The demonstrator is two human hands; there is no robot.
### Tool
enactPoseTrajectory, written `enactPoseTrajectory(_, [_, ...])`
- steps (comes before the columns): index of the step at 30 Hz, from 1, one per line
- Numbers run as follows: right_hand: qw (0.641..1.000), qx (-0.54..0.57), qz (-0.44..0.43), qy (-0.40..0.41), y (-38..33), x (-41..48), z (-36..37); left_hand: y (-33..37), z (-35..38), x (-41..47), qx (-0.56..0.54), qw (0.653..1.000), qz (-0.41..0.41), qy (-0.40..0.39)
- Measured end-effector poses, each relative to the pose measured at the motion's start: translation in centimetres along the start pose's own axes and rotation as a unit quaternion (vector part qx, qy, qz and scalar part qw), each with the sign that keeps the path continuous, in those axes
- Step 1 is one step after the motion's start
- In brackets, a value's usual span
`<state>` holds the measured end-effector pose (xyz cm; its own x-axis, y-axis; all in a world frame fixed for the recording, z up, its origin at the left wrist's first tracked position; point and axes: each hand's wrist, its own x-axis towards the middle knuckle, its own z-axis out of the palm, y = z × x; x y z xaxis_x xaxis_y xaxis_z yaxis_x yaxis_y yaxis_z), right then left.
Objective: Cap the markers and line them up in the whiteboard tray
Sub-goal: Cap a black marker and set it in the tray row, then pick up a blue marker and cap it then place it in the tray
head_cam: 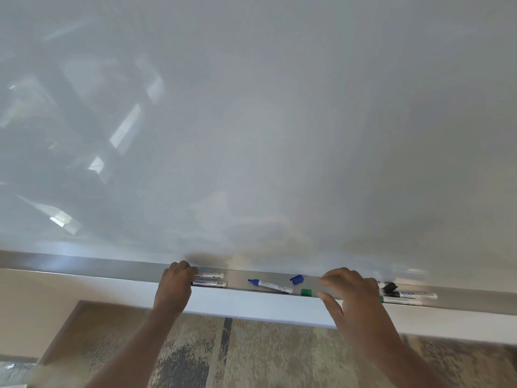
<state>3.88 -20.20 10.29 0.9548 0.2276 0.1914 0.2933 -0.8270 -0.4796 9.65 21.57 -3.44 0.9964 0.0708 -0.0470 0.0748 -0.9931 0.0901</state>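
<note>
Left hand point(175, 287) curled over the left end of two markers point(210, 279) lying side by side in the tray point(84, 266); fingers folded down on their ends, though whether actually clamped or merely resting cannot be told. Right hand point(351, 292) spread and empty, fingers loosely splayed, hovering just above the tray's front lip, holding nothing. Between the hands: uncapped blue marker point(270, 286), tip to the left, lying askew; blue cap point(296, 279) loose just beyond its tail, apart from it; green cap point(306, 292) loose near the front lip, close to the right fingertips. Right of the right hand: black cap point(389, 287) beside two more markers, a white-barrelled one point(414, 295) and a green marker point(400, 301) at the front, nib end partly hidden by the hand. Handling, as judged: light, rigid plastic barrels, smooth and prone to roll on the sloping metal; best pinched mid-barrel, cap pressed on axially until seated. Caps small, easily flicked off the lip. Printed barrel labels present, blue lettering on the far right marker, none legible. Whiteboard point(279, 121) above blank, glossy, showing only reflections.
</note>
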Motion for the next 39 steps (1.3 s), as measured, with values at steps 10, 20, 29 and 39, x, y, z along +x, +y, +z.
enactPoseTrajectory(10, [0.998, 0.007, 0.059, -0.001, 1.7, -0.3, 0.2, -0.2, 1.5, 0.8, 0.026, 0.999, 0.012, -0.027])
enactPoseTrajectory(20, [0.992, -0.065, -0.007, -0.105, -1.2, 5.0, 7.6, 1.0, 0.2, 0.3, -0.009, 1.0, 0.026, 0.0])
enactPoseTrajectory(29, [0.951, -0.187, -0.06, -0.239, -2.0, 6.8, 15.2, 4.2, -1.6, -0.9, -0.084, 0.995, 0.043, 0.025])
enactPoseTrajectory(39, [0.953, -0.196, -0.073, -0.218, -1.4, 6.8, 16.6, 6.5, -0.7, -1.7, -0.121, 0.991, 0.044, 0.04])
